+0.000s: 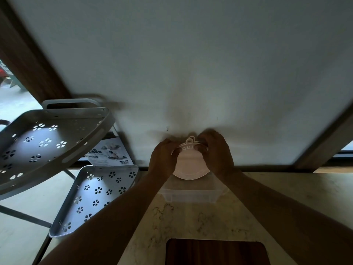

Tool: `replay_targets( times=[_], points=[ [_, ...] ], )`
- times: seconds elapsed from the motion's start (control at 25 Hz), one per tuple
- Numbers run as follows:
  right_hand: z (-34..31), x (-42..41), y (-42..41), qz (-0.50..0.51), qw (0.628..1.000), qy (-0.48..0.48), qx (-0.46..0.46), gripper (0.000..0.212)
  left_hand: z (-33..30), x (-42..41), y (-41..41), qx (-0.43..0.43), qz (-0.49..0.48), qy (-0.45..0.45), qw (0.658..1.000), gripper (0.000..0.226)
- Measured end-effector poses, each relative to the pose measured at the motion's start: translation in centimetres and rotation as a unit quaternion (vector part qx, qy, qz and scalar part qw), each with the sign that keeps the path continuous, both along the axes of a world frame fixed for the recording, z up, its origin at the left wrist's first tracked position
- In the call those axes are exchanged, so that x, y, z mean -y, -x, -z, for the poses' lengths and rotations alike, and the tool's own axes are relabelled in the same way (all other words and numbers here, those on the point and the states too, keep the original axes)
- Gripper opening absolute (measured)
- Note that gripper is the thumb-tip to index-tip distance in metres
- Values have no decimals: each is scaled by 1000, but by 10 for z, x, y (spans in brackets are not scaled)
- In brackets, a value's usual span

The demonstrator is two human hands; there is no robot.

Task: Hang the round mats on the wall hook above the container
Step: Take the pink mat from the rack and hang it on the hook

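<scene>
Pale pink round mats [189,165] are pressed flat against the white wall, with raised letters near the top rim. Their small hanging loop [190,139] sticks up at the top, right at the wall; the hook itself is hidden behind it. My left hand [164,157] grips the upper left rim of the mats. My right hand [216,152] grips the upper right rim. A clear plastic container [191,196] stands on the counter directly below the mats, against the wall.
A grey two-tier perforated metal rack [49,142] stands at the left, its lower tray [99,196] close to my left forearm. A printed leaflet [109,152] leans behind it. A dark wooden board [215,252] lies on the marble counter [286,197] near me.
</scene>
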State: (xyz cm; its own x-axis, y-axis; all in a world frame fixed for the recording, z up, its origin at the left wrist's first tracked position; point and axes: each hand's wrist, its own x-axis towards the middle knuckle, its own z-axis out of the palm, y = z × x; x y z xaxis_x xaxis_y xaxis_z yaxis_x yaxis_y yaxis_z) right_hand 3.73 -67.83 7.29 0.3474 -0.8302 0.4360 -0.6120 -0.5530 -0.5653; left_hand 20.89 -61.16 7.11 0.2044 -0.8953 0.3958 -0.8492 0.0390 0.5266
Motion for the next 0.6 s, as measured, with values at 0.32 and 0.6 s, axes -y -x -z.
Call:
replay_targets(
  times=[0.32, 0.6],
  points=[
    [2, 0, 14, -21, 992, 12, -125, 28, 8, 1, -4, -14, -18, -5, 1000, 19],
    [7, -2, 13, -4, 996, -22, -82, 25, 15, -3, -11, 20, 6, -42, 999, 40]
  ],
)
